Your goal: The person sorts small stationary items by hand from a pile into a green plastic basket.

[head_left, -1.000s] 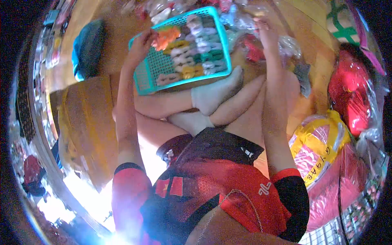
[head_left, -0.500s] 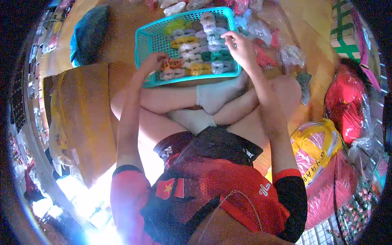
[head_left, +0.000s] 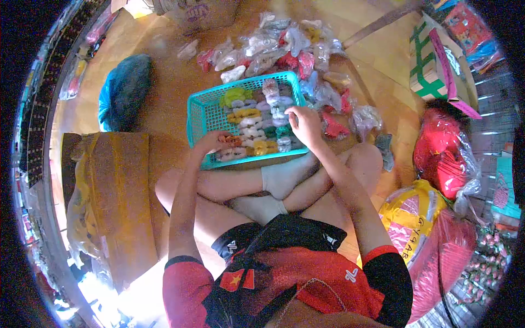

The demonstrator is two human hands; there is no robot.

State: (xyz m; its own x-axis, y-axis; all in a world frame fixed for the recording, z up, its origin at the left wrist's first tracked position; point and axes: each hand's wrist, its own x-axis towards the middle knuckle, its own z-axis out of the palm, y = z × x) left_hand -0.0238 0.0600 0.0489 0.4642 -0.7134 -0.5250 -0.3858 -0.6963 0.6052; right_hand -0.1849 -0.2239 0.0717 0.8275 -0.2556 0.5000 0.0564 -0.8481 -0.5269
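A turquoise plastic basket (head_left: 198, 123) in front of my crossed legs holds several rows of fluffy bundles in yellow-green, mustard, white, grey, green and orange. At the basket's lower left, my left hand (head_left: 214, 142) has its fingers bent at an orange bundle (head_left: 232, 140); whether they grip it is hard to make out. My right hand (head_left: 304, 124) hovers over the right side, thumb and index finger close together, near the grey bundles (head_left: 278, 111). Anything between those fingertips is too small to tell.
Plastic-wrapped bundles (head_left: 268, 44) lie behind the basket. A cardboard box (head_left: 117, 197) stands at left, with a blue bag (head_left: 126, 93) beyond it. Red bags (head_left: 445, 158), a yellow-wrapped package (head_left: 413, 216) and a green-taped box (head_left: 432, 65) are at right.
The view has tilted upward, so the basket and my hands appear lower and more floor shows behind. Both hands stay near the same parts of the basket.
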